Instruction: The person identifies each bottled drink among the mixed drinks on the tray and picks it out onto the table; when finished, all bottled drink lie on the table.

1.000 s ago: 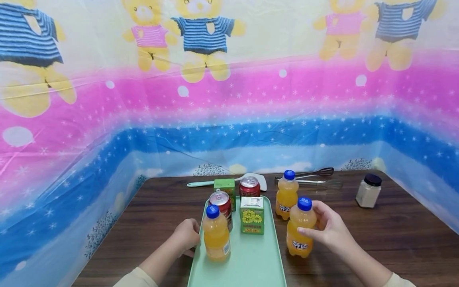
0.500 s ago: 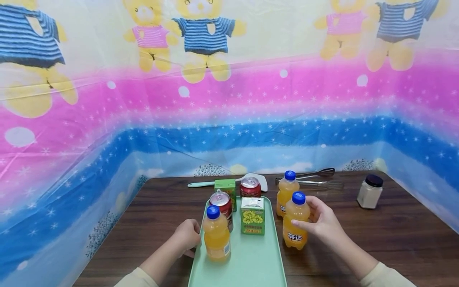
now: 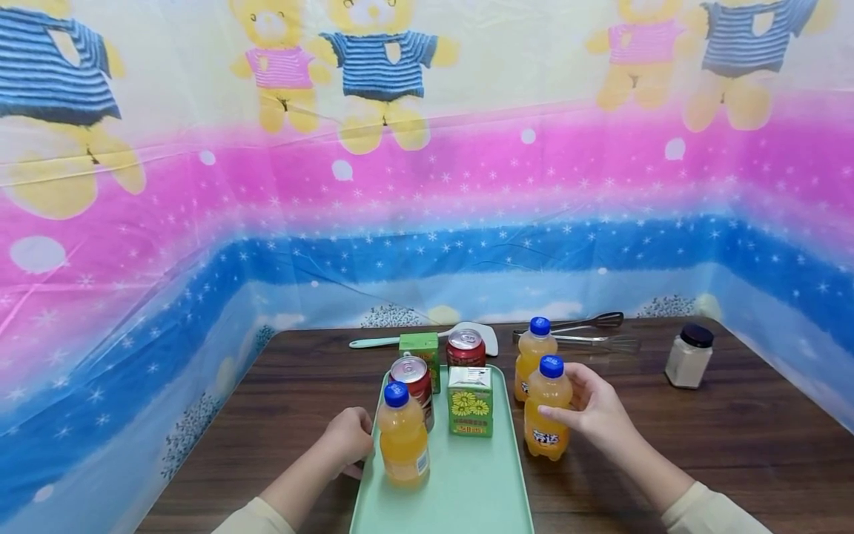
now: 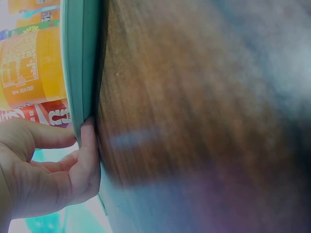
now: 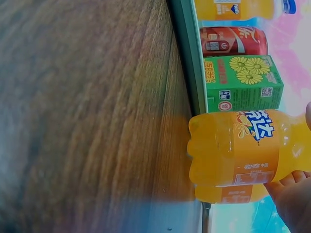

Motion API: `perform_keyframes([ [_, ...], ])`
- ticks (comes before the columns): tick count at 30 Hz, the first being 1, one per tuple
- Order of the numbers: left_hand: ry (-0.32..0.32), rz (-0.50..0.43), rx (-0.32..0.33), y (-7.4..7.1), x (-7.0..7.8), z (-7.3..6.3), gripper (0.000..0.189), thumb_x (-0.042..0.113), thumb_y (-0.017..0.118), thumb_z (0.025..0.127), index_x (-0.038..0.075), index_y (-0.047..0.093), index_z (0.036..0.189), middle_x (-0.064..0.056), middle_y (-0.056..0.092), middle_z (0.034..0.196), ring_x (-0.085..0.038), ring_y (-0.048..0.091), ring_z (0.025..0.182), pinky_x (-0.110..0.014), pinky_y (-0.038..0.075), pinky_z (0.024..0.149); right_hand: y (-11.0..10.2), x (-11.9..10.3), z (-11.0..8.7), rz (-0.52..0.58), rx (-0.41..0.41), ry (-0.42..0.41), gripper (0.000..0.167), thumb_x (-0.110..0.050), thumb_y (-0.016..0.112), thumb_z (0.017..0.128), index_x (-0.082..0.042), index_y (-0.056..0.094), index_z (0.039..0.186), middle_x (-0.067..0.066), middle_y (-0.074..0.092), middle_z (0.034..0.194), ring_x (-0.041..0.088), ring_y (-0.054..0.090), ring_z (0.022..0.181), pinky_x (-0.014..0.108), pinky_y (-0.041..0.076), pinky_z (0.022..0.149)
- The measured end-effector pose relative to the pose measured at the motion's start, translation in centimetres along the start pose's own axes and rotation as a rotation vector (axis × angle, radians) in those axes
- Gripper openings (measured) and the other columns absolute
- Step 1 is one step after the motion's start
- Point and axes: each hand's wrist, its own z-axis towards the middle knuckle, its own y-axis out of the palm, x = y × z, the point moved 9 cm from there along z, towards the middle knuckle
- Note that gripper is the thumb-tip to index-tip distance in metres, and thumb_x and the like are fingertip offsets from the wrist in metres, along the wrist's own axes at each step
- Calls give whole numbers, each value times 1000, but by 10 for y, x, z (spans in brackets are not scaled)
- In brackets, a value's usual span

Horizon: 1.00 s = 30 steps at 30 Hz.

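My right hand [image 3: 600,415] grips an upright orange soda bottle [image 3: 547,437] with a blue cap, thumb in front and fingers behind. The bottle is just right of the mint-green tray [image 3: 467,489]; whether its base touches the table I cannot tell. At the tray's left edge, my left hand [image 3: 345,439] pinches the rim between thumb and finger, as the left wrist view shows. On the tray stand another orange soda bottle [image 3: 403,449], a red can [image 3: 418,386] and a green drink carton [image 3: 470,408] with yellow flowers. A further orange soda bottle [image 3: 531,356] stands behind the held one.
Toward the back are a second red can [image 3: 465,348] and green carton [image 3: 419,343]. Behind them lies a spatula [image 3: 373,343]; a whisk [image 3: 607,320] and metal tongs [image 3: 600,341] lie right of it. A black-lidded jar [image 3: 689,360] stands at right.
My right hand has carried the orange soda bottle left and slightly away from me, closer to the tray's right edge and the bottle behind. The left hand stays at the tray rim.
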Motion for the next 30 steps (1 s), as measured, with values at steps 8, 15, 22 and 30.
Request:
perform_keyframes([
  [8, 3, 1, 5, -1, 1, 0, 20, -15, 54, 70, -1, 49, 84, -15, 50, 78, -25, 56, 65, -40, 55, 46, -1, 1, 1, 1, -7, -2, 55, -14, 78, 75, -3, 49, 121, 18, 54, 125, 34, 54, 112, 47, 48, 90],
  [15, 7, -8, 11, -1, 0, 0, 21, -15, 54, 70, -1, 49, 83, -15, 49, 78, -25, 56, 65, -40, 55, 46, -1, 4, 3, 11, -20, 19, 58, -18, 79, 74, -5, 48, 122, 15, 53, 126, 33, 53, 114, 45, 47, 92],
  [22, 1, -9, 17, -4, 0, -4, 20, -15, 54, 70, -1, 49, 84, -15, 49, 78, -25, 56, 65, -40, 55, 46, 1, 3, 2, 30, -23, 18, 58, -16, 78, 75, -4, 47, 123, 17, 51, 129, 35, 51, 116, 48, 45, 94],
  [30, 6, -2, 16, -1, 2, -3, 20, -15, 55, 71, -1, 50, 85, -14, 50, 77, -24, 56, 65, -40, 55, 46, 0, 2, 0, 8, -26, 7, 59, -15, 78, 76, -3, 46, 124, 17, 51, 127, 35, 51, 116, 48, 44, 95],
])
